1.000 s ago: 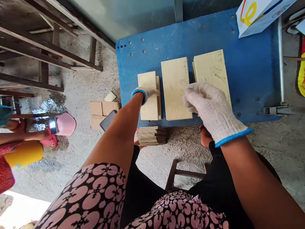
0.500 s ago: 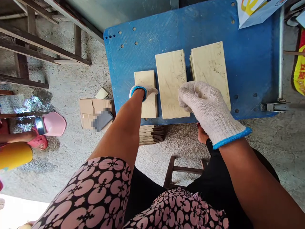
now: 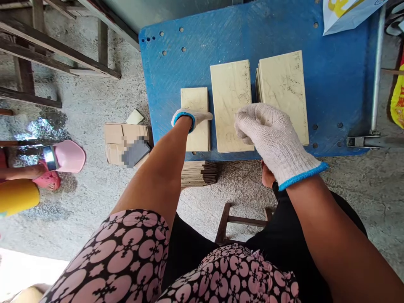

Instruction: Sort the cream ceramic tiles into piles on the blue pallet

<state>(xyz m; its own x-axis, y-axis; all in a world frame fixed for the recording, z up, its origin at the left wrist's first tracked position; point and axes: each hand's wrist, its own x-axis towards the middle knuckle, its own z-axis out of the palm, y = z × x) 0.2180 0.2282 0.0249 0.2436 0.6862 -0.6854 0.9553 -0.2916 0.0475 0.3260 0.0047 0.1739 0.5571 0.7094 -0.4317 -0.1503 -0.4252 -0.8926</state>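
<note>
Three piles of pale thin boards lie side by side on a blue platform (image 3: 334,75). My left hand (image 3: 191,118), in a white knit glove, rests flat on the small left pile (image 3: 195,101), fingers stretched across it. My right hand (image 3: 267,130), also gloved, is curled with its fingers at the right edge of the middle pile (image 3: 230,97). What the fingers pinch is hidden under the glove. The right pile (image 3: 284,88) lies just beyond that hand, several boards thick.
A stack of thin boards (image 3: 198,173) sits on the concrete floor under the platform's near edge. Cardboard pieces (image 3: 120,136) lie to the left. Another person's foot in a pink sandal (image 3: 61,162) is at far left. A wooden stool (image 3: 240,221) is between my legs. A metal rail (image 3: 375,75) edges the platform's right.
The small left pile now looks squared up, its offset board no longer showing. Both hands stay on their piles; the view has shifted slightly.
</note>
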